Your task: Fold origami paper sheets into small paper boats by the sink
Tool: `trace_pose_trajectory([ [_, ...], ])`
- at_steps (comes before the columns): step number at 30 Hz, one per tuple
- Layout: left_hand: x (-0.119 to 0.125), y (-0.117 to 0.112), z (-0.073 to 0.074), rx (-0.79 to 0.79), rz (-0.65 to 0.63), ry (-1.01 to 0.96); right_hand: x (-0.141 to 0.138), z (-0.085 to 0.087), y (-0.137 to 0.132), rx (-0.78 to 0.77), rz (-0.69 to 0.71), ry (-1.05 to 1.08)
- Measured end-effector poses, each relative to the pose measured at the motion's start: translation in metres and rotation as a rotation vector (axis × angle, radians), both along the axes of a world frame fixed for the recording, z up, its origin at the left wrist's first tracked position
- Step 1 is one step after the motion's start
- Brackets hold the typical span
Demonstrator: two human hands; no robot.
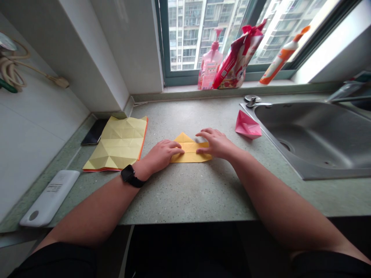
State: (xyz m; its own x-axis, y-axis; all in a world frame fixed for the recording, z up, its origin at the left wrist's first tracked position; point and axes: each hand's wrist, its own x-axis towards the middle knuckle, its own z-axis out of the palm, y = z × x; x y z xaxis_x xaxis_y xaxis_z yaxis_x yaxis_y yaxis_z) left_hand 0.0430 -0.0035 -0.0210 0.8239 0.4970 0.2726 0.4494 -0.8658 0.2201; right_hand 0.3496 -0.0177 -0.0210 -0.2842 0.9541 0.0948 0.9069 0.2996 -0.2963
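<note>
The person's left hand (164,154) lies on the left part of a folded yellow paper shape (189,155), its fingers together and gently curved, pressing down from above with no visible pinch. The right hand (216,143) sits on the paper's right part, half open, with the thumb along the fold and the other fingers arched over the top edge; it does not visibly grip either. The folded shape lies flat, with a yellow triangular point rising from its upper edge, on a speckled grey-green stone counter (185,193).

Left of the shape lies a large creased yellow paper sheet with an orange edge (116,143), partly over a black smartphone (94,132). Further left and nearer the person is a white rounded plastic device (49,199). Right of the shape sits a folded pink paper piece (247,125), beside a stainless steel sink (304,154). Beyond the shape, on the window ledge, stand a pink pump bottle (210,63), a red-and-pink printed bag (239,58) and an orange-and-white spray bottle (279,56). A black wristwatch (127,173) circles the left wrist.
</note>
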Motion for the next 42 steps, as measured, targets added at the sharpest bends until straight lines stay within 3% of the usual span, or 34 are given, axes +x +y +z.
trace_pose_trajectory([
  [12,-0.001,0.003,-0.007,0.021,-0.011,-0.037,0.036,0.000,0.009,-0.142,-0.001,0.039],
  [17,-0.001,0.004,-0.008,0.008,-0.009,-0.040,0.048,-0.002,0.010,-0.132,-0.008,0.021],
  [21,0.000,0.002,-0.006,0.002,0.001,-0.017,0.056,0.006,0.007,-0.080,0.011,0.072],
  [25,0.002,-0.002,-0.002,-0.011,-0.003,0.019,0.036,0.018,0.003,0.172,0.062,0.226],
  [28,0.005,-0.007,0.002,-0.041,-0.001,0.036,0.006,0.016,-0.001,0.297,0.117,0.211],
  [33,0.007,-0.010,0.003,-0.073,0.023,0.071,-0.028,0.001,-0.006,0.220,0.283,0.165],
  [42,0.005,-0.010,0.008,0.005,0.058,0.029,-0.030,0.000,-0.007,0.108,0.289,0.101],
])
